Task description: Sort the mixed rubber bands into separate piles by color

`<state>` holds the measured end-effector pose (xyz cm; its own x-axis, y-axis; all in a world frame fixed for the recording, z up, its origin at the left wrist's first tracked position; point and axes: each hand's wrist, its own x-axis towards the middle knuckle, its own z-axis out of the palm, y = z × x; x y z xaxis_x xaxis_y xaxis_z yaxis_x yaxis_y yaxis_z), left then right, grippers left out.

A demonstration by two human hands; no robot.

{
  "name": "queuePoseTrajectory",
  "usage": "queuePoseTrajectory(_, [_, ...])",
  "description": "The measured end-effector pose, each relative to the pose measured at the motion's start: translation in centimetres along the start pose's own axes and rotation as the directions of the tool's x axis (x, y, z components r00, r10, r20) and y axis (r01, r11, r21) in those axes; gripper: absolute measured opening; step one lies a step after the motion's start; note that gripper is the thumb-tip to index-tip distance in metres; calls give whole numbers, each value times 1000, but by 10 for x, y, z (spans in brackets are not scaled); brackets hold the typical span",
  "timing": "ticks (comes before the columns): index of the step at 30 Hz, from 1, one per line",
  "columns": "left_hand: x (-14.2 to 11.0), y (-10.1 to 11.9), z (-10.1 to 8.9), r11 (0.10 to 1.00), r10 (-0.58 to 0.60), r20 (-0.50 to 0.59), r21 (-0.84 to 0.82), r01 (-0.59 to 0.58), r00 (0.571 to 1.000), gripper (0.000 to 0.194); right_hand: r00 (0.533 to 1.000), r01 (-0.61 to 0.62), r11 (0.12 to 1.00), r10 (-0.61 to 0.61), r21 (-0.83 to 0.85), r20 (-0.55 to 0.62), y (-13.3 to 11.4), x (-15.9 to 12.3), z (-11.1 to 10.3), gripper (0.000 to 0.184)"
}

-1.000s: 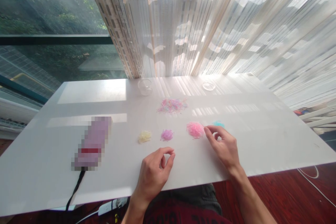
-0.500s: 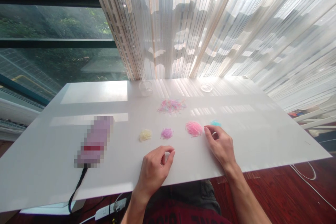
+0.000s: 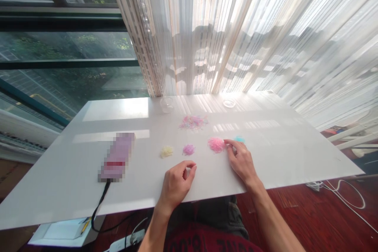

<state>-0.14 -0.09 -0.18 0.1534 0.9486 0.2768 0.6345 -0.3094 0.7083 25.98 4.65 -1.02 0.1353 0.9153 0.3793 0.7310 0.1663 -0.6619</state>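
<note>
On the white table [image 3: 141, 189] lie small heaps of what look like tiny rubber bands. My right hand [image 3: 240, 160] is at the right edge of the pink heap [image 3: 216, 145], thumb and forefinger pinched together; whatever they hold is too small to see. Just beyond its knuckles shows a blue heap [image 3: 239, 139], partly hidden. Nearer the table's front edge, my left hand [image 3: 177, 183] rests with thumb and forefinger tips together, their contents not visible. Before it lie a purple heap [image 3: 189, 149] and a yellow heap [image 3: 167, 151]. A mixed-colour heap [image 3: 193, 122] spreads farther back.
A clear round container [image 3: 167, 104] and a clear shallow dish or lid [image 3: 229, 103] stand at the back edge. To the left lies a blurred purple object [image 3: 118, 157] with a black cable [image 3: 102, 201]. A sheer curtain [image 3: 206, 39] hangs behind the table.
My right hand has moved slightly left, its fingertips now touching the pink heap's edge. The left hand keeps its pinch. The head view has tilted up and shifted a little.
</note>
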Motion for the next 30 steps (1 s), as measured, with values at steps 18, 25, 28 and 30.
queuePoseTrajectory(18, [7, 13, -16, 993, 63, 121, -103, -50, 991, 20, 994, -17, 989, 32, 144, -102, -7, -3, -10, 36])
queuePoseTrajectory(25, [96, 34, -70, 942, 122, 269, 273, -197, 955, 24, 994, 5, 983, 16, 184, -108, -8, -4, -12, 37])
queuePoseTrajectory(28, [155, 32, -74, 908, 95, 338, 357, -221, 936, 31, 992, 4, 981, 21, 194, -125, -8, -4, -12, 40])
queuePoseTrajectory(30, [188, 27, -66, 885, 87, 398, 390, -254, 913, 33, 990, -1, 981, 29, 195, -141, -8, -3, -12, 40])
